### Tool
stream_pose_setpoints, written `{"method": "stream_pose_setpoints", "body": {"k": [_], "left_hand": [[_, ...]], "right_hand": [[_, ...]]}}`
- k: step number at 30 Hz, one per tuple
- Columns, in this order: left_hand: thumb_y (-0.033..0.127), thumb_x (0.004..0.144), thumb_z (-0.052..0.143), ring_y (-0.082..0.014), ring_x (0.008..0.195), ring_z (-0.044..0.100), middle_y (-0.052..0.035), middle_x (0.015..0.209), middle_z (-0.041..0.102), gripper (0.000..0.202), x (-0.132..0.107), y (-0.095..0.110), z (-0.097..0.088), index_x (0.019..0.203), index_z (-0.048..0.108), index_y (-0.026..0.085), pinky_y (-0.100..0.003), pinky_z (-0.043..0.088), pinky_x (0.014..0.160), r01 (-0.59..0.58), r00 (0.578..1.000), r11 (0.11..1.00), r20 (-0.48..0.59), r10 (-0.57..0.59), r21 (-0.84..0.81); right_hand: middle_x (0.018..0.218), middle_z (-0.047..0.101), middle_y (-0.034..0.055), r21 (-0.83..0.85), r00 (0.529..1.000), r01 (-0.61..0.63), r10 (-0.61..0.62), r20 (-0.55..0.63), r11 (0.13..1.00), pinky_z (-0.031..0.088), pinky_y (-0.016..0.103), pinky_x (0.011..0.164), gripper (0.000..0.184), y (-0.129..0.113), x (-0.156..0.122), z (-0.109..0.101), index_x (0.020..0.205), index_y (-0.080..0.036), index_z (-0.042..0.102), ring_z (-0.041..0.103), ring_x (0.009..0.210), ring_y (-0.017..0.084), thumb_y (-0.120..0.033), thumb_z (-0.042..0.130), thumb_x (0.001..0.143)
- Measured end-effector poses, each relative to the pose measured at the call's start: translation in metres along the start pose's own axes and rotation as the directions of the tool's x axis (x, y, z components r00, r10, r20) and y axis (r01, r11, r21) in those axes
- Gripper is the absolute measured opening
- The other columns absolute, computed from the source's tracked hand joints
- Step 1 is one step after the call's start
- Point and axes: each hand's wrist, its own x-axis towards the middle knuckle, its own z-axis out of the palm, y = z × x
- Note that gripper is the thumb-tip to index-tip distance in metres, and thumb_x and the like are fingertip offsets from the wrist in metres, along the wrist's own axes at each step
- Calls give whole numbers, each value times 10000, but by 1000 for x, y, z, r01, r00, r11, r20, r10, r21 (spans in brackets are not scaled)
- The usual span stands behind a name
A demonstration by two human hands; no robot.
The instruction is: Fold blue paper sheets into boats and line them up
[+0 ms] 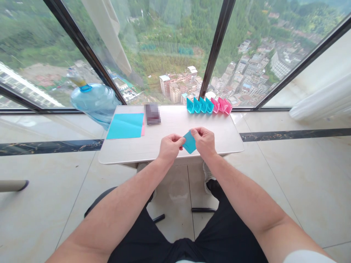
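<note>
A small folded blue paper [189, 142] is held over the near edge of a small white table [219, 135]. My left hand [170, 146] pinches its left side, fingers closed. My right hand [204, 140] grips its upper right corner, fingers curled on it. Both forearms reach forward from my lap. At the table's far edge stands a row of folded paper pieces, several blue [199, 105] and a few pink [222, 105].
A stack of flat blue sheets [125, 125] with pink paper under it lies at the table's left. A blurred dark box [152, 114] sits beside it. A large blue water jug [94, 102] leans by the window left of the table. Tiled floor surrounds the table.
</note>
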Motion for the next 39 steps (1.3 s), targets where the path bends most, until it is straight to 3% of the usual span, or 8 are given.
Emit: {"method": "stream_pose_setpoints", "body": {"k": [10,12,15,17,20,27,33,39], "left_hand": [[282,635,772,-110,494,531,-10,559,624,156,0,-2,1,601,677,164,-247,433,491,-12,1000,999,15,11,45],[279,634,776,-110,495,531,-12,562,626,159,2,-1,0,600,674,162,-251,434,497,-11,1000,1000,-13,12,27],[278,636,787,-113,510,542,-13,576,629,170,6,3,-3,603,668,160,-256,440,515,-14,996,1000,-87,12,-22],[285,640,799,-119,534,559,-23,605,644,182,9,6,-5,615,670,159,-264,451,537,-15,993,998,-121,9,-53],[281,644,812,-126,554,570,-35,635,658,190,14,9,-8,622,668,158,-275,459,555,-10,988,997,-152,-2,-79],[266,650,812,-132,576,575,-32,637,652,187,22,8,-10,637,658,160,-274,461,566,-10,984,994,-179,-10,-110],[266,661,818,-123,586,572,-21,664,654,192,19,9,-6,657,659,158,-267,462,570,-51,979,992,-201,27,-115],[277,689,809,-133,626,587,-22,687,657,188,20,11,-6,676,659,166,-271,479,588,-56,973,991,-229,26,-124]], "right_hand": [[676,680,0,-54,998,42,-44,-37,998,467,273,621,214,0,4,-1,751,-181,709,582,632,145,-385,656,784],[711,703,12,-2,1000,12,-12,1,1000,480,275,621,273,1,5,-3,789,-175,717,600,646,149,-446,695,768],[751,730,29,98,984,-114,98,152,989,508,274,614,404,2,7,-6,853,-164,726,631,663,154,-514,803,667],[692,714,24,90,968,-173,152,202,981,514,272,595,413,3,9,-9,797,-161,719,625,622,146,-515,841,622],[631,694,22,89,966,-191,171,194,978,524,273,588,385,3,11,-14,724,-163,705,631,591,142,-513,838,636],[713,741,45,67,945,-183,156,287,981,544,277,625,338,1,11,-16,814,-165,735,697,680,165,-459,824,673],[647,721,42,47,948,-201,182,261,978,543,280,605,267,0,8,-10,736,-156,711,690,628,163,-409,790,697],[702,745,50,56,946,-207,185,266,977,552,282,618,294,-1,5,-10,799,-162,729,712,686,176,-426,798,690]]}}
